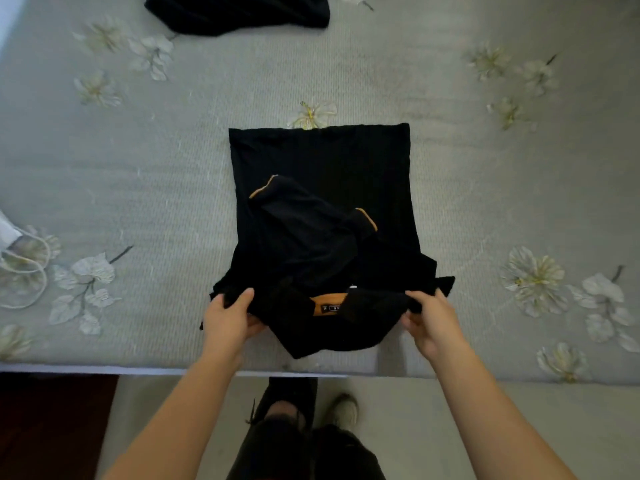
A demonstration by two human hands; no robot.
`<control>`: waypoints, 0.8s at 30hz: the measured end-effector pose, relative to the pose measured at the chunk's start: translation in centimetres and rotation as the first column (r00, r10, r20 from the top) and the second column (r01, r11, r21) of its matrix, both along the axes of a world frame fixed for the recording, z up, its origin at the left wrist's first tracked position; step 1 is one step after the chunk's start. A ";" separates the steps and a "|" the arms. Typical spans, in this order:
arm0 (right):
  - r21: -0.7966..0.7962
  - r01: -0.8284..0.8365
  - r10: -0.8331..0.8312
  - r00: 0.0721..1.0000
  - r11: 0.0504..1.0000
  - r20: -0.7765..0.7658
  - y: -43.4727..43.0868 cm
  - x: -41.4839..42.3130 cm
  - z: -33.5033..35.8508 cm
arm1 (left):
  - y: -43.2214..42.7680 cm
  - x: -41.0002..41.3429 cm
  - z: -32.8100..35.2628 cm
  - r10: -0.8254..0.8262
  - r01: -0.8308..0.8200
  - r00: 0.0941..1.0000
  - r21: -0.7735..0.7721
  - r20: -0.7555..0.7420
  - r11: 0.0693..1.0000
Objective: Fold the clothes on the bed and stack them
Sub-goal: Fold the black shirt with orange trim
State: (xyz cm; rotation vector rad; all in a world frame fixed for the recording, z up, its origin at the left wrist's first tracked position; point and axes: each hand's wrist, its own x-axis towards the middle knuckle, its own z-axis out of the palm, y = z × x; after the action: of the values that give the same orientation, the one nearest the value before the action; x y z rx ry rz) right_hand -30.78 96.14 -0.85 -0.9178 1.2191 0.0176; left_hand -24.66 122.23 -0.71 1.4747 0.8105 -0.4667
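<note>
Fingers (pixel 242 297) of both hands curled round the near shoulder edge of the black shirt (pixel 322 157): left hand (pixel 228 318) pinches the left corner, right hand (pixel 431 320) the right corner, thumbs on top. Shirt lies lengthwise on the bed (pixel 138 174), collar end nearest the person, orange label (pixel 329 304) between the hands. Both sleeves folded inward over the body, orange-trimmed cuffs (pixel 263 188) showing. Far side of bed: second black garment (pixel 239 10), well apart.
</note>
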 end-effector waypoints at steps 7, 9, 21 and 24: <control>0.078 0.130 -0.137 0.985 0.988 0.101 -3.2 15.9 1.4 | -3.3 17.5 0.5 0.050 -0.052 0.999 -0.162 -0.014 0.986; 0.100 0.156 -0.171 0.970 0.983 0.173 -4.0 20.3 1.5 | -4.5 22.6 0.4 0.057 -0.051 0.998 -0.230 0.018 0.972; -0.692 -0.397 0.236 0.917 0.603 -0.321 -4.3 19.2 -7.6 | -3.3 20.3 -9.6 -0.449 0.339 0.893 0.694 -0.025 0.635; -0.682 -0.546 0.111 0.813 0.487 -0.572 -6.3 19.0 -8.7 | -2.7 19.2 -10.9 -0.251 0.209 0.968 0.634 -0.024 0.744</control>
State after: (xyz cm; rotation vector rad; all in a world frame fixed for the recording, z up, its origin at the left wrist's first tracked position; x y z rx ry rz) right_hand -11.74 89.82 -9.50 -2.1209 1.4739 -0.0293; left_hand -5.42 119.58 -11.63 2.2338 0.7726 -0.3349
